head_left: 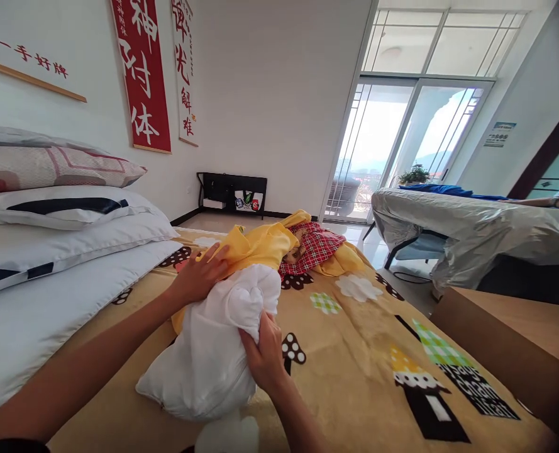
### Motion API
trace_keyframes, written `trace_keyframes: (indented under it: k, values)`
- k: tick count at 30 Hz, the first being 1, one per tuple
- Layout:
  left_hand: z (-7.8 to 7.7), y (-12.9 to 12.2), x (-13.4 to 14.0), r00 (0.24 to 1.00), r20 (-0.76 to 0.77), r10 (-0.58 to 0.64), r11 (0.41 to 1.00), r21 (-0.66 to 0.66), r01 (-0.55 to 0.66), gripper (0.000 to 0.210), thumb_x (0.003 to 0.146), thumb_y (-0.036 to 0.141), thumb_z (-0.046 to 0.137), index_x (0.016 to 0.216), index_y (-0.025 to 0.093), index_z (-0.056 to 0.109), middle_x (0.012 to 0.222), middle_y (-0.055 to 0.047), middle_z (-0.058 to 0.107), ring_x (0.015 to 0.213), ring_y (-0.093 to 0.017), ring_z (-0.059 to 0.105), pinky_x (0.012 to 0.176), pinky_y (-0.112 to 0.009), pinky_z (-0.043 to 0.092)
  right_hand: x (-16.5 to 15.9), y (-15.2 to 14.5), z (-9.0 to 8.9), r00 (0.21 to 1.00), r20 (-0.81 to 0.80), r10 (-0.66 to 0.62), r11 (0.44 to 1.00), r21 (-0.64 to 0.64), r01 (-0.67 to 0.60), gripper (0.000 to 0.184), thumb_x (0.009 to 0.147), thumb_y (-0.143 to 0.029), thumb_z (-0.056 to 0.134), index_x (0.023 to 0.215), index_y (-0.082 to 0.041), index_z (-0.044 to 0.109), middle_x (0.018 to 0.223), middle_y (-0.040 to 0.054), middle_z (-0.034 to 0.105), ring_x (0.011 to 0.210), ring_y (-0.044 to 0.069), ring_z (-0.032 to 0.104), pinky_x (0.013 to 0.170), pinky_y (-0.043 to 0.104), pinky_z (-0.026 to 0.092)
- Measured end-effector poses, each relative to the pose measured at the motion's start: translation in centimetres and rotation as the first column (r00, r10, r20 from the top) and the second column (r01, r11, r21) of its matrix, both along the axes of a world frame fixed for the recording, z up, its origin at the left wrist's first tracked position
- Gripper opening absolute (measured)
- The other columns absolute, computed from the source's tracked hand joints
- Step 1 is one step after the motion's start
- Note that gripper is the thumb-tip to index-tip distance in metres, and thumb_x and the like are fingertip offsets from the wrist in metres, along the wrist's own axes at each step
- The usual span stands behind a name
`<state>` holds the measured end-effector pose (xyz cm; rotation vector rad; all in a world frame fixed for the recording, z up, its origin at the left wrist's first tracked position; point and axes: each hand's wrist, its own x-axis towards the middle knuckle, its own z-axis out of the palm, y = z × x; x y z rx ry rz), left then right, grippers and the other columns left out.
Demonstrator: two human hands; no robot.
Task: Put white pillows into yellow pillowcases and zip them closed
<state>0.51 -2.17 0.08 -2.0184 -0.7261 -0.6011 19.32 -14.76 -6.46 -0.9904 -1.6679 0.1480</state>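
Note:
A white pillow [204, 358] lies on the patterned blanket in front of me, its far end tucked into a yellow pillowcase [260, 245]. My left hand [202, 272] is at the left edge of the yellow cloth, its fingers bent over the fabric. On the near right side, my right hand [266, 352] pinches a bunched fold of the white pillow between thumb and fingers. Beyond the pillow, a red plaid part [319, 248] of the cloth spreads crumpled on the blanket. The part of the pillow inside the yellow cloth is hidden.
The tan blanket [354, 377] covers the surface. Stacked pillows [71, 214] line the left side. A cardboard box [505, 352] stands at right, before a plastic-covered table [472, 217] where another person's arm [538, 202] rests. A low black shelf [232, 182] stands by the far wall.

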Motion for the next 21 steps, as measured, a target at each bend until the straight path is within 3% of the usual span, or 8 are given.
trace_keyframes:
  k: [4, 7, 10, 12, 15, 17, 19, 21]
  values:
    - [0.2, 0.0, 2.1, 0.995, 0.102, -0.018, 0.994, -0.107, 0.029, 0.027, 0.089, 0.012, 0.045, 0.101, 0.022, 0.067, 0.142, -0.011, 0.049, 0.131, -0.029, 0.044, 0.101, -0.047, 0.032, 1.3, -1.7, -1.4, 0.992, 0.035, -0.121, 0.992, 0.052, 0.119, 0.029, 0.09, -0.027, 0.046, 0.116, -0.02, 0.057, 0.108, 0.0119, 0.066, 0.107, 0.027, 0.058, 0.09, 0.043, 0.043]
    - [0.4, -0.8, 3.9, 0.993, 0.109, -0.049, 0.994, -0.091, 0.059, 0.029, 0.09, 0.009, 0.042, 0.098, 0.022, 0.068, 0.137, -0.01, 0.054, 0.125, -0.026, 0.049, 0.1, -0.044, 0.033, 2.3, -3.1, -2.7, 0.954, 0.007, -0.299, 0.949, 0.103, 0.297, 0.04, 0.091, -0.027, 0.046, 0.13, -0.021, 0.05, 0.13, 0.0149, 0.056, 0.129, 0.032, 0.042, 0.101, 0.053, 0.032]
    - [0.7, -1.8, 6.1, 0.99, 0.08, -0.117, 0.989, -0.078, 0.123, 0.025, 0.093, 0.013, 0.042, 0.093, 0.021, 0.066, 0.113, -0.01, 0.067, 0.105, -0.023, 0.06, 0.09, -0.04, 0.038, 2.4, -3.0, -2.9, 0.891, -0.182, -0.416, 0.898, 0.073, 0.434, 0.041, 0.092, -0.027, 0.045, 0.132, -0.021, 0.047, 0.138, 0.016, 0.047, 0.132, 0.032, 0.038, 0.101, 0.052, 0.032]
    - [1.1, -2.2, 7.5, 0.992, 0.065, -0.11, 0.978, -0.17, 0.12, 0.024, 0.092, 0.014, 0.042, 0.087, 0.019, 0.065, 0.09, -0.008, 0.07, 0.084, -0.021, 0.064, 0.078, -0.035, 0.04, 1.7, -1.8, -2.5, 0.876, -0.244, -0.417, 0.895, 0.06, 0.442, 0.039, 0.091, -0.025, 0.044, 0.129, -0.019, 0.049, 0.139, 0.0173, 0.045, 0.129, 0.03, 0.041, 0.1, 0.049, 0.036]
    - [1.7, -2.1, 8.8, 0.989, 0.147, 0.011, 0.905, -0.422, 0.053, 0.015, 0.086, 0.017, 0.048, 0.085, 0.018, 0.064, 0.067, -0.004, 0.066, 0.062, -0.019, 0.06, 0.059, -0.029, 0.036, 0.0, 1.4, -1.4, 0.927, -0.091, -0.364, 0.93, 0.025, 0.367, 0.04, 0.085, -0.014, 0.042, 0.124, -0.017, 0.052, 0.139, 0.0173, 0.044, 0.127, 0.029, 0.045, 0.098, 0.046, 0.041]
    - [2.1, -1.9, 8.8, 0.95, 0.296, 0.098, 0.827, -0.555, 0.087, 0.013, 0.081, 0.017, 0.05, 0.084, 0.019, 0.063, 0.063, -0.002, 0.063, 0.057, -0.017, 0.057, 0.053, -0.026, 0.032, -1.3, 3.5, -0.5, 0.945, 0.082, -0.316, 0.947, -0.038, 0.32, 0.045, 0.079, -0.009, 0.044, 0.122, -0.018, 0.055, 0.141, 0.0163, 0.043, 0.124, 0.031, 0.048, 0.093, 0.046, 0.045]
    - [2.5, -1.8, 8.1, 0.884, 0.443, 0.146, 0.774, -0.608, 0.177, 0.014, 0.077, 0.015, 0.048, 0.08, 0.019, 0.061, 0.06, 0.001, 0.06, 0.055, -0.015, 0.054, 0.052, -0.024, 0.031, -2.5, 5.1, 0.6, 0.936, 0.191, -0.296, 0.943, -0.095, 0.318, 0.042, 0.076, -0.009, 0.047, 0.114, -0.019, 0.06, 0.143, 0.017, 0.039, 0.117, 0.033, 0.053, 0.083, 0.045, 0.05]
    - [3.1, -1.9, 7.1, 0.835, 0.525, 0.164, 0.763, -0.605, 0.23, 0.016, 0.073, 0.012, 0.047, 0.078, 0.02, 0.06, 0.059, 0.003, 0.059, 0.055, -0.014, 0.053, 0.053, -0.023, 0.032, -3.2, 5.7, 1.8, 0.925, 0.204, -0.32, 0.929, -0.123, 0.348, 0.032, 0.075, -0.012, 0.049, 0.103, -0.018, 0.064, 0.141, 0.0188, 0.038, 0.112, 0.035, 0.054, 0.074, 0.045, 0.051]
